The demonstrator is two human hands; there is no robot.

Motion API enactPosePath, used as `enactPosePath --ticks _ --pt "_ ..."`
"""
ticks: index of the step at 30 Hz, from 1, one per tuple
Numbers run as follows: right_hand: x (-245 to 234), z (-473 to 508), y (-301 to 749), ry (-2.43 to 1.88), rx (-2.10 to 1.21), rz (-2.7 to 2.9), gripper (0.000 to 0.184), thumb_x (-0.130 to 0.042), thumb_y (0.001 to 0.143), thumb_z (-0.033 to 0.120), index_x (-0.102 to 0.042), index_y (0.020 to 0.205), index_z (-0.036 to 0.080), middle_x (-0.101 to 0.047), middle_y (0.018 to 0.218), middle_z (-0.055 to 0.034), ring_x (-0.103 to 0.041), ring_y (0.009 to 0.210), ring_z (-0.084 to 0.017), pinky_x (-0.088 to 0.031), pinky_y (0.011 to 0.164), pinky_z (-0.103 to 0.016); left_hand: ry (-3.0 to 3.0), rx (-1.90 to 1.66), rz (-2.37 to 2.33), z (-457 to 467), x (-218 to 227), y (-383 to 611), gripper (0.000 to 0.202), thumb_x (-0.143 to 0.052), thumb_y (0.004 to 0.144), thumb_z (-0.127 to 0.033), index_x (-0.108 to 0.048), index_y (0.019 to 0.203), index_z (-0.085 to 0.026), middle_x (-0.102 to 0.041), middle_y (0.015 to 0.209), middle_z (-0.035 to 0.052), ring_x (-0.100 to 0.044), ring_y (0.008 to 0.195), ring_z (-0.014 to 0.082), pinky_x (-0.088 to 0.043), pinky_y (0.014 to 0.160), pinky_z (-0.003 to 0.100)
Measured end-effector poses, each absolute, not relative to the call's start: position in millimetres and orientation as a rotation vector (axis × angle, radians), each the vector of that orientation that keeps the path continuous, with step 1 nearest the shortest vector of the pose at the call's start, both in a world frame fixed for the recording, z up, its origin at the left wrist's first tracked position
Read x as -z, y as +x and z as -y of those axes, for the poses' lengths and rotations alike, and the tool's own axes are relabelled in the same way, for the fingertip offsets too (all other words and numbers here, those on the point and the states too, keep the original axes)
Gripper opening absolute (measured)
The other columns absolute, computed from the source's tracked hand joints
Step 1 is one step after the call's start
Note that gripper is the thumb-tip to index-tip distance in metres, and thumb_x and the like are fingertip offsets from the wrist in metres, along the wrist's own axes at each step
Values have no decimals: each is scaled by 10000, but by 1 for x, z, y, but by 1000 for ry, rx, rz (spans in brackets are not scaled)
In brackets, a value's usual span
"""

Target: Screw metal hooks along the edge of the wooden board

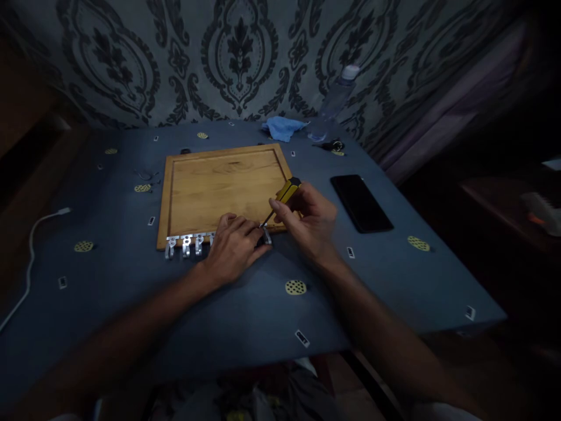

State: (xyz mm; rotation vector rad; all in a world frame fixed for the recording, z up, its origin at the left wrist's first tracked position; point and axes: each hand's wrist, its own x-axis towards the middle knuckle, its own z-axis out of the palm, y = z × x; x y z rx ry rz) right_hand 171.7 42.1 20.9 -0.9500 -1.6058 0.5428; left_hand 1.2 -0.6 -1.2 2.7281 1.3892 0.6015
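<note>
board (219, 190) on table (184, 333), hooks (186, 244) along board's near edge, left hand (233, 245) over the hooks, screwdriver (288, 191) in right hand (314, 219), tip toward hooks' right end, phone (362, 203) right of board, cloth (284, 128) beyond far right corner, bottle (336, 100) right of cloth, cable (32, 251) at left.

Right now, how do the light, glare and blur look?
Head view: dim overall, nearly black at far right; head view: bright glints on the metal hooks; head view: the left forearm and right forearm soften toward the bottom corners; head view: plastic bottle slants, possibly lens stretch.

Slanted screwdriver (288, 192) over wooden board (223, 184) with hooks (186, 246)
</note>
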Motion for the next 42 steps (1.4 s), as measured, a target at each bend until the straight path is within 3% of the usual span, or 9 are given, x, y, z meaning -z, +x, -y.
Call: enactPosePath --ticks 5,15,29,42 --pt "-25 -41 174 -888 -535 1716 279 -729 884 396 -559 745 225 -555 686 31 -550 598 -120 -450 568 -274 2726 -603 -1391 1 1 1 260 -600 1007 -387 -730 1054 -167 -748 1069 93 -632 1014 258 -411 988 471" --pt "-30 -45 180 -923 -844 1703 304 -728 871 512 -707 918 213 -647 788 -10 -630 668 -148 -505 606 -289 2731 -610 -1390 1 1 1 268 -608 1004 -383 -720 1126 -173 -756 1091 94 -647 1036 262 -407 990 468" --pt "-25 -43 173 -980 -666 1630 324 -770 843 470 -586 747 221 -571 642 38 -562 571 -122 -455 555 -276 2715 -578 -1401 1 1 1 289 -602 1005 -405 -725 1116 -168 -749 1142 92 -631 1072 262 -384 1032 477" --pt "-23 -36 168 -978 -570 1523 333 -749 845 422 -522 691 235 -532 637 37 -526 584 -129 -450 558 -284 2765 -700 -1384 3 1 1 226 -636 989 -366 -716 1076 -173 -762 1100 80 -658 1016 257 -440 982 470"
